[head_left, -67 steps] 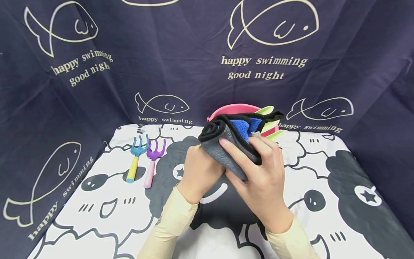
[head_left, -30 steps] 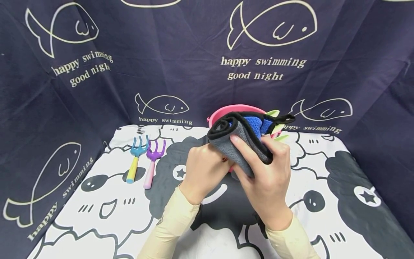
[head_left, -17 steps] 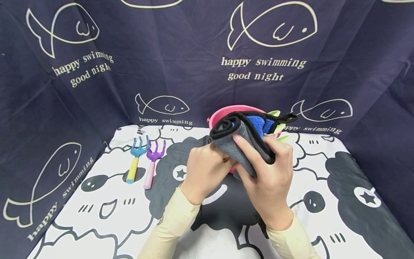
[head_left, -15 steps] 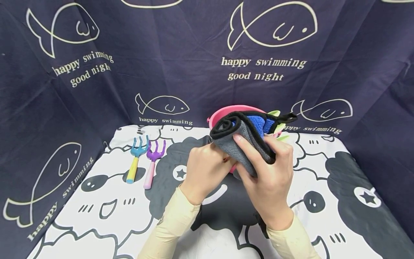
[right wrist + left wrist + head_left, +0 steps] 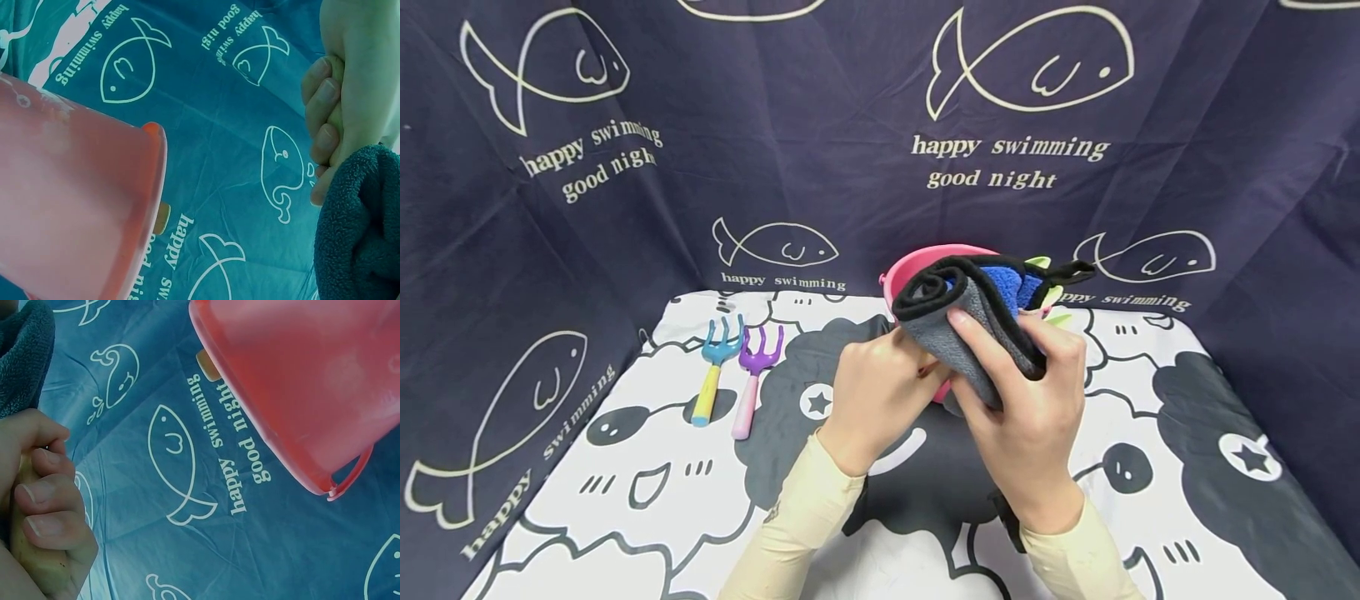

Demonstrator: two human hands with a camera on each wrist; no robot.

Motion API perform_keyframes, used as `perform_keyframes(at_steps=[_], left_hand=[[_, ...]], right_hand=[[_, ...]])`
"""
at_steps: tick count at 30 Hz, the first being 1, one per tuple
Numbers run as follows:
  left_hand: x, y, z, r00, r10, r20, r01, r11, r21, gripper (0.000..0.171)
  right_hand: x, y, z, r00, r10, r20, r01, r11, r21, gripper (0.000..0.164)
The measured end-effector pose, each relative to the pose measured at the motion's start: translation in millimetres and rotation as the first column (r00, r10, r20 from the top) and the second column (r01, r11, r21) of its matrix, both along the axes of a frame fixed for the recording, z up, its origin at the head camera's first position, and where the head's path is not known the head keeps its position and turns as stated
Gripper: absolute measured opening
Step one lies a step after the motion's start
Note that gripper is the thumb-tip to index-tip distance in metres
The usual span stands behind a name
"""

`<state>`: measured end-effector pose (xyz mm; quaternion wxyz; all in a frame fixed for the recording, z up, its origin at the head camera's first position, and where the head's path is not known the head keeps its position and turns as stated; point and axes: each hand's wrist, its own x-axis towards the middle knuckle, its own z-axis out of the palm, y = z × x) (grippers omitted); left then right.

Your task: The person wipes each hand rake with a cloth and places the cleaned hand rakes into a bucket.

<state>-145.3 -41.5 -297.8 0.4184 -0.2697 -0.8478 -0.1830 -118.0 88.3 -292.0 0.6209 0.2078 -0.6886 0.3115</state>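
Observation:
In the head view my right hand (image 5: 1030, 408) holds a bunched cloth (image 5: 943, 337), grey outside and blue inside with black edging, its index finger pressing the grey face. My left hand (image 5: 880, 392) is beside and partly under the cloth, fingers curled. The left wrist view shows those fingers wrapped round a pale yellow handle (image 5: 40, 565); its far end is hidden by the cloth, and I cannot tell what it belongs to. The right wrist view has the same handle (image 5: 337, 65) in the left hand and the cloth (image 5: 356, 231) below it.
A pink bucket (image 5: 917, 262) stands behind the cloth, with pale green tips (image 5: 1058, 321) showing at its right. To the left lie two toy garden forks on the patterned sheet: a blue fork with yellow handle (image 5: 706, 396) and a purple fork with pink handle (image 5: 747, 404).
Both hands and the cloth have shifted slightly to the right over the last two seconds, more of the bucket now showing at left. Grips look the same, and the forks have stayed put.

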Motion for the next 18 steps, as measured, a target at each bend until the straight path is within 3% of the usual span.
perform_keyframes(at_steps=[18], left_hand=[[0.5,-0.1,2.6,1.0,0.013,0.009,-0.013,1.0,0.011,0.021]], right_hand=[[2.5,1.9,-0.1,0.999,0.019,0.046,-0.016,0.998,-0.067,0.038]])
